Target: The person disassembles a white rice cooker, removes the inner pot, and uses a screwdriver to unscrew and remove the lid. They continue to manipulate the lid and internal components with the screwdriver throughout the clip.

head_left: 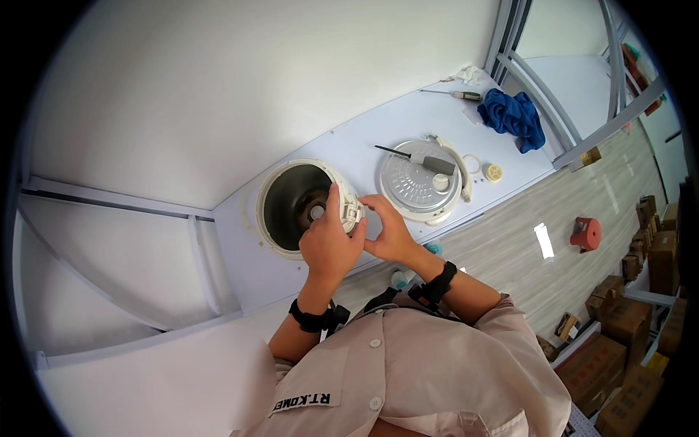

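Observation:
A white rice cooker body (287, 210) stands open on the white bench (240, 240), a dark metal interior showing. My left hand (326, 247) grips its right rim at the white latch assembly (352, 213), index finger pointing up along it. My right hand (390, 231) holds the same assembly from the right, thumb and fingers on it. Just right lies a round lid part (400, 182) with a perforated metal plate, a screwdriver (437, 164) on top and a curved white piece (456, 154) beside it. A white ring (472, 164) and a yellowish round part (493, 173) lie further right.
A blue cloth (511, 120), another screwdriver (466, 95) and a crumpled white item (470, 75) lie at the bench's far right. A grey metal frame (565, 135) borders that end. A red stool (585, 234) and stacked cardboard boxes (626, 324) stand on the floor to the right.

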A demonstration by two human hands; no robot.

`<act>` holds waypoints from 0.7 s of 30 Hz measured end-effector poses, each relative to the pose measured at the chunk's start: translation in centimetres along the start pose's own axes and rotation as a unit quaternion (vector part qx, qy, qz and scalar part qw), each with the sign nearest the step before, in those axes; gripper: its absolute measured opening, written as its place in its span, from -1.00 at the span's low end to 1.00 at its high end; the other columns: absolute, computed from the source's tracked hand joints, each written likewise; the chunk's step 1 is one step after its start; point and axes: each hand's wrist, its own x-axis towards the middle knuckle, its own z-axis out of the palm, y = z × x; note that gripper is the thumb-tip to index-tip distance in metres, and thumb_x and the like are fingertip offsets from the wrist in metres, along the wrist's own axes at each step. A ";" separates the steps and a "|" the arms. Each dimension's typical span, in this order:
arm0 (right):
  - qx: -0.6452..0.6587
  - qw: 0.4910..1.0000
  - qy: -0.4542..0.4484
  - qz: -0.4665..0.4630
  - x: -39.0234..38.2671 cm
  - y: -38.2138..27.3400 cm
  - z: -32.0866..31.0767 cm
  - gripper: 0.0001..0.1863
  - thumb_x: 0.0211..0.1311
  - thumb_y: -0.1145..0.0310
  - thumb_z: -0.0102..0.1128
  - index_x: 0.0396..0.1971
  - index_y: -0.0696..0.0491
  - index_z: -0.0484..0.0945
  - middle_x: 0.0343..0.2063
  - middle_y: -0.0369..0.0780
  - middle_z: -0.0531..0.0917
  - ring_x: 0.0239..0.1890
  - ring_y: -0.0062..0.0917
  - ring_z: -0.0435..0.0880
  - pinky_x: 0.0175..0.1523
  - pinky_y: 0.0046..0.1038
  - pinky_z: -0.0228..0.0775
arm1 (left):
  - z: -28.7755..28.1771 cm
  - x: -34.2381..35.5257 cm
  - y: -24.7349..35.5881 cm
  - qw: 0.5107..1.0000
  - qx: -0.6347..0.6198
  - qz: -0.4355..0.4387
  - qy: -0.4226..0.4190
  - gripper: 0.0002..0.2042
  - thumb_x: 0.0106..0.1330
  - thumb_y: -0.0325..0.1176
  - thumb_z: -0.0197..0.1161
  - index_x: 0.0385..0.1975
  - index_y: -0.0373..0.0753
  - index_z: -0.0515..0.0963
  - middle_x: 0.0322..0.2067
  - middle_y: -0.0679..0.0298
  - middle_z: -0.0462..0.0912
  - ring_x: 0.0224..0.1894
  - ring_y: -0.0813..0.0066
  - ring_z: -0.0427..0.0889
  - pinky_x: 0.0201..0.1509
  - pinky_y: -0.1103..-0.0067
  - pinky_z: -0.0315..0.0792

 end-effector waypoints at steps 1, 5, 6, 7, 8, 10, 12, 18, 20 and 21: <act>-0.006 1.000 0.003 -0.005 0.0 0.0 0.0 -0.24 -0.07 0.46 0.57 0.24 0.12 0.48 0.11 0.00 0.60 0.13 -0.03 0.64 0.24 -0.20 0.52 | 0.1 0.0 -0.1 1.000 0.001 0.002 0.002 -0.16 0.20 -0.06 0.52 0.49 -0.19 0.36 -0.27 0.02 0.82 -0.30 0.04 0.84 -0.29 0.27 0.66; 0.044 0.999 -0.005 0.018 -0.1 0.4 0.2 -0.22 -0.03 0.44 0.59 0.27 0.10 0.46 0.14 -0.04 0.58 0.13 -0.13 0.65 0.19 -0.26 0.56 | 0.4 -0.1 -0.3 1.000 0.000 0.012 0.012 -0.16 0.21 -0.06 0.51 0.49 -0.18 0.36 -0.27 0.02 0.82 -0.29 0.04 0.84 -0.28 0.26 0.66; 0.043 0.999 -0.014 0.030 -0.1 0.4 0.1 -0.23 -0.02 0.43 0.59 0.27 0.09 0.46 0.14 -0.06 0.58 0.13 -0.16 0.65 0.18 -0.27 0.57 | 0.3 -0.1 -0.3 1.000 0.001 0.009 0.009 -0.15 0.20 -0.06 0.52 0.49 -0.18 0.35 -0.27 0.02 0.82 -0.29 0.04 0.83 -0.28 0.26 0.66; 0.041 0.998 -0.024 0.043 -0.1 0.4 -0.1 -0.23 -0.01 0.42 0.60 0.27 0.08 0.46 0.14 -0.08 0.57 0.13 -0.19 0.65 0.16 -0.28 0.58 | 0.3 0.0 -0.2 1.000 0.002 0.005 0.005 -0.14 0.18 -0.07 0.53 0.50 -0.18 0.34 -0.27 0.03 0.82 -0.29 0.04 0.83 -0.28 0.26 0.66; 0.039 0.997 -0.033 0.055 -0.2 0.3 -0.2 -0.23 0.00 0.41 0.61 0.27 0.06 0.46 0.14 -0.10 0.57 0.13 -0.22 0.66 0.14 -0.29 0.59 | 0.2 -0.1 -0.1 1.000 0.002 0.002 0.001 -0.13 0.17 -0.08 0.54 0.50 -0.18 0.34 -0.27 0.03 0.82 -0.28 0.04 0.83 -0.27 0.26 0.66; 0.042 0.996 -0.035 0.064 -0.5 0.4 -0.2 -0.23 0.00 0.40 0.61 0.28 0.05 0.47 0.14 -0.12 0.58 0.13 -0.25 0.66 0.13 -0.29 0.59 | -0.1 -0.1 0.0 1.000 -0.008 -0.004 -0.018 -0.10 0.16 -0.08 0.55 0.52 -0.18 0.32 -0.30 0.04 0.80 -0.30 0.06 0.82 -0.26 0.26 0.65; 0.041 0.996 -0.034 0.069 -0.7 0.4 -0.1 -0.23 0.01 0.39 0.61 0.28 0.04 0.47 0.14 -0.14 0.58 0.13 -0.27 0.66 0.12 -0.29 0.59 | -0.3 -0.1 0.0 0.999 -0.011 -0.006 -0.030 -0.07 0.14 -0.10 0.56 0.54 -0.18 0.30 -0.30 0.05 0.79 -0.30 0.08 0.81 -0.24 0.26 0.65; 0.025 0.998 -0.022 0.062 -0.8 0.1 -0.1 -0.25 0.02 0.36 0.60 0.27 0.05 0.49 0.11 -0.12 0.60 0.11 -0.23 0.65 0.10 -0.29 0.59 | -0.1 -0.1 -0.4 1.000 -0.004 0.006 -0.026 -0.04 0.10 -0.14 0.56 0.56 -0.17 0.26 -0.25 0.04 0.80 -0.26 0.07 0.82 -0.21 0.26 0.66; -0.002 0.999 -0.021 0.043 -0.7 0.1 -0.3 -0.26 0.02 0.36 0.60 0.25 0.06 0.50 0.10 -0.10 0.60 0.10 -0.20 0.65 0.10 -0.29 0.59 | -0.1 -0.1 -0.5 1.000 -0.003 0.008 -0.026 -0.04 0.10 -0.14 0.56 0.56 -0.18 0.25 -0.23 0.03 0.80 -0.24 0.06 0.82 -0.20 0.26 0.66; -0.007 0.999 -0.013 0.035 -0.7 0.1 -0.3 -0.26 0.01 0.36 0.60 0.25 0.07 0.51 0.10 -0.08 0.60 0.10 -0.17 0.65 0.10 -0.28 0.58 | -0.2 -0.1 -0.3 0.999 -0.002 0.003 -0.031 -0.04 0.09 -0.16 0.56 0.55 -0.19 0.26 -0.20 0.01 0.81 -0.20 0.03 0.82 -0.17 0.26 0.67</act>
